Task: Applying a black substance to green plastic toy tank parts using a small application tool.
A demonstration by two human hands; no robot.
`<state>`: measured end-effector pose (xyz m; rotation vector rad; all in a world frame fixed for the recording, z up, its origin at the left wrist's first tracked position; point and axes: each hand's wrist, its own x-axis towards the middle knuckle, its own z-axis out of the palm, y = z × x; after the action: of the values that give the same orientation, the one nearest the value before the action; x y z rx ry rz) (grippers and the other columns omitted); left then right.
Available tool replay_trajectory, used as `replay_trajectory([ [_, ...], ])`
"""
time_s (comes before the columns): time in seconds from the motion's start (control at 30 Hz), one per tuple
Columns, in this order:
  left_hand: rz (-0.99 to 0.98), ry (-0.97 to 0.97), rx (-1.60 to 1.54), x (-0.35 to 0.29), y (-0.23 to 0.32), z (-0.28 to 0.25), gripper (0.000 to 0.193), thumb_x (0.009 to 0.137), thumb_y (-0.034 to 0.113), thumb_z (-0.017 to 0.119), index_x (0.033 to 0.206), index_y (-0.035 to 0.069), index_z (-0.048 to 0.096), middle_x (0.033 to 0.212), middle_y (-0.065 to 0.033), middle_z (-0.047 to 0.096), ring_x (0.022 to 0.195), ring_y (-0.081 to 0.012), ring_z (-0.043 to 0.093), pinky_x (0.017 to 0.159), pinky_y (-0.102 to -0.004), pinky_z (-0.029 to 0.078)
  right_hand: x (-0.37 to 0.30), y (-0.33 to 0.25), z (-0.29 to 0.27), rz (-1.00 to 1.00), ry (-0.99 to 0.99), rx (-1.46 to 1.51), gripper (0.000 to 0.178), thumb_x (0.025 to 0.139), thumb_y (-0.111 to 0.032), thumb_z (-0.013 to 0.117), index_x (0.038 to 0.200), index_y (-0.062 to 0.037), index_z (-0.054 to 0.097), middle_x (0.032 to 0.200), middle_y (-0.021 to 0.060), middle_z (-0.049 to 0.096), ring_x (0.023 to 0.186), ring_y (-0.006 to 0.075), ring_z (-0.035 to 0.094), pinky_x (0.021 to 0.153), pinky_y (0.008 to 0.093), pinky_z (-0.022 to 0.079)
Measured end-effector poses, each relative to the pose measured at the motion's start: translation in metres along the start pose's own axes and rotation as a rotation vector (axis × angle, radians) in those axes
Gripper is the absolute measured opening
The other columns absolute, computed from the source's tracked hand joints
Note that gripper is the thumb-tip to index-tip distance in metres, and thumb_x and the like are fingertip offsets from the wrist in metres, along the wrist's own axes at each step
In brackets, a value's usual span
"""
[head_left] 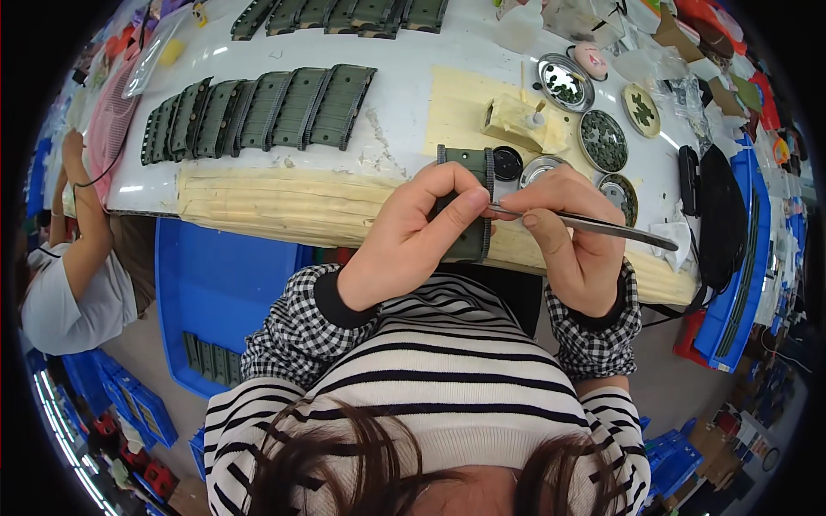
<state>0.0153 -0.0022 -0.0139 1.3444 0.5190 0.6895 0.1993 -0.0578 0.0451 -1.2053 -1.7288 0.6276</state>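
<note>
A dark green plastic panel with ribbed edges [466, 247] lies across the padded front edge of the table. Over it, my left hand [404, 228] is closed, thumb and forefinger pressed together at the panel's right edge. Metal tweezers [615, 229] are gripped in my right hand [572, 232], their tips meeting the left fingertips. Whether a small piece sits between those fingertips is hidden. Just beyond my hands are a small round black dish [507, 162] and a metal dish [540, 169] partly covered by the right hand.
A row of green panels [258, 112] stands at the left, with more panels [344, 15] behind. Dishes of small green parts [603, 142] are at the right, near a yellow-wrapped block [523, 123]. A blue bin [224, 292] sits below the table. Another person [77, 284] works at far left.
</note>
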Motion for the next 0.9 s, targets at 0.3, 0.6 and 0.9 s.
replay_trajectory([
  [0.3,-0.331,-0.002,-0.734,-0.002,0.016,0.006,0.032,0.103,0.030,0.041,0.097,0.001,0.052,0.097,-0.0095,0.061,0.091,-0.0182,0.066,0.080,-0.0305,0.056,-0.010,0.001,0.005,0.044,0.042,0.202,0.015,0.089,-0.001,0.058,0.101,0.0037,0.066,0.102,0.0163,0.066,0.075,0.0169,0.066,0.064,0.0266,0.054],
  [0.6,-0.326,-0.001,-0.758,-0.002,0.019,0.004,0.034,0.103,0.031,0.040,0.094,0.000,0.051,0.096,-0.0093,0.060,0.090,-0.0175,0.064,0.080,-0.0301,0.056,-0.010,0.000,0.007,0.054,-0.003,0.171,0.016,0.086,0.004,0.059,0.101,0.0052,0.065,0.104,0.0172,0.067,0.074,0.0156,0.066,0.061,0.0242,0.055],
  [0.9,-0.345,-0.013,-0.820,-0.004,0.017,0.002,0.033,0.103,0.030,0.040,0.094,0.001,0.051,0.095,-0.0094,0.060,0.089,-0.0189,0.065,0.079,-0.0301,0.056,-0.008,0.008,0.011,-0.074,0.014,0.091,0.017,0.088,-0.008,0.064,0.100,0.0043,0.066,0.102,0.0171,0.068,0.075,0.0180,0.067,0.062,0.0257,0.054],
])
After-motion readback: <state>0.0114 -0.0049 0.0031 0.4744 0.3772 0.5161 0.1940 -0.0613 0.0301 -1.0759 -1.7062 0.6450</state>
